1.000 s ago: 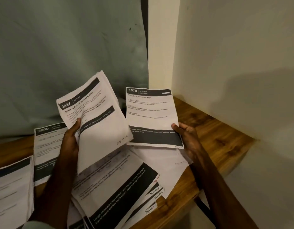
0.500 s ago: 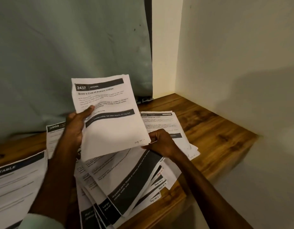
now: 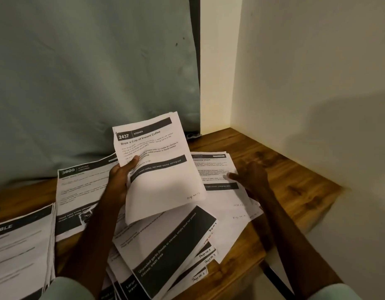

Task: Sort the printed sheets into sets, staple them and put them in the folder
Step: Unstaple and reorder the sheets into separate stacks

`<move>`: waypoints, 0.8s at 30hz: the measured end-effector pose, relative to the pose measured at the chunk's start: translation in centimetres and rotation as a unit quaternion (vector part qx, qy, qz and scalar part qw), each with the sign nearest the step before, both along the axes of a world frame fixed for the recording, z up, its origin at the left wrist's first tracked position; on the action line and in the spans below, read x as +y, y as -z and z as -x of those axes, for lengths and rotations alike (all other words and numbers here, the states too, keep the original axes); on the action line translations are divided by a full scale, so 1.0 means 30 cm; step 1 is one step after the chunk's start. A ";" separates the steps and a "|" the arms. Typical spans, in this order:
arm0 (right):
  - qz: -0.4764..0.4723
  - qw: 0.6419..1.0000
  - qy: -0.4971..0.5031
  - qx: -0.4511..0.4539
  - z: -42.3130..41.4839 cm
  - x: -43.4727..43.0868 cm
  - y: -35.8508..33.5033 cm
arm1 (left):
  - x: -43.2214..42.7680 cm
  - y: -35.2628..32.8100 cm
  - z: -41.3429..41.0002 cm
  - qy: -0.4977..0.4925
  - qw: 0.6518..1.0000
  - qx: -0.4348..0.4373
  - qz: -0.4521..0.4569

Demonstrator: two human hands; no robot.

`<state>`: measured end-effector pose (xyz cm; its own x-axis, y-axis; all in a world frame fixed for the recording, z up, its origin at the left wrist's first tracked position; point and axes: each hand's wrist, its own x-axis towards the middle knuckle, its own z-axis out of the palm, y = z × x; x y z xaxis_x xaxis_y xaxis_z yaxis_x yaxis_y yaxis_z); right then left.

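Head view: left hand (image 3: pixel 119 180) clutching 2437 sheets (image 3: pixel 165 182), right hand (image 3: pixel 252 176) (blurred) spread-fingered over a half-covered pile (image 3: pixel 221 198).

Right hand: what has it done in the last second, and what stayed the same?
The right hand laid its garlic sheet on the fanned middle pile, let go, and is now spread open over the Cleaning Check sheet. The left hand still grips the Instant Coffee stack; the 3800 sheet stayed put.

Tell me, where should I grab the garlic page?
Pinch the garlic sheet at its right edge, by the dark band, coming from the right. It lies flat on top of the pile there, while its far end is covered by the coffee sheets in the left hand.
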<state>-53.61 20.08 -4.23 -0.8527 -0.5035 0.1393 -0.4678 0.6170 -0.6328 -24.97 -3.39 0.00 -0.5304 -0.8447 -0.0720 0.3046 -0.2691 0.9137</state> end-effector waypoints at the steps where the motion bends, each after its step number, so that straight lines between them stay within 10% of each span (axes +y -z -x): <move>1: -0.013 1.000 -0.005 -0.013 0.008 -0.012 -0.001 | 0.009 0.017 -0.003 0.012 1.000 0.000 -0.001; 11: -0.042 0.997 -0.043 -0.048 0.123 -0.122 0.031 | -0.025 0.095 -0.002 0.020 0.999 -0.022 -0.023; 24: 0.307 0.918 -0.108 -0.228 0.239 -0.169 0.029 | -0.044 0.118 0.037 0.012 0.999 -0.031 -0.001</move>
<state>-60.78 15.01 -5.09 -0.7821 -0.6139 0.1068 -0.1372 0.0025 -0.9905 -26.07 -4.70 -3.54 -0.5447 -0.8319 -0.1061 0.2414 -0.2767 0.9301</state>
